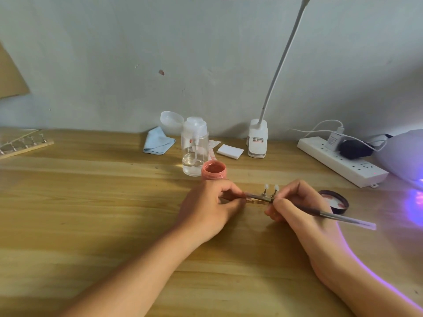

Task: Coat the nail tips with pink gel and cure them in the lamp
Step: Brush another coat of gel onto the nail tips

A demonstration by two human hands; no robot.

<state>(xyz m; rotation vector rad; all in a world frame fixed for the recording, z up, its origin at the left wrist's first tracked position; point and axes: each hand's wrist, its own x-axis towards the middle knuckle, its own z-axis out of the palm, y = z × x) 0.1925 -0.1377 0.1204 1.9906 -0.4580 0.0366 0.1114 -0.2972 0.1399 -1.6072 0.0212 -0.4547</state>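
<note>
Reaching in from the near edge of the wooden table point(91, 202), the left hand point(206, 209) lies just in front of the open pink gel jar point(214, 170), its thumb and fingers pinching one end of a thin holder bar point(258, 197). Two pale nail tips point(266, 186) stand upright on small posts on this bar, in front and to the right of the jar. The right hand point(295, 207), further right of the jar, grips a brush point(343, 219) like a pen, with its handle pointing away to the right and its tip hidden by the fingers near the bar's end. The jar's lid point(335, 201) lies upturned just beyond that hand. Just behind the jar stands a clear pump bottle point(195, 149), with a blue cloth point(158, 141) to its left. Far right of the jar sit a white power strip point(338, 161) and the curing lamp point(402, 154), which throws purple light on the table.
</note>
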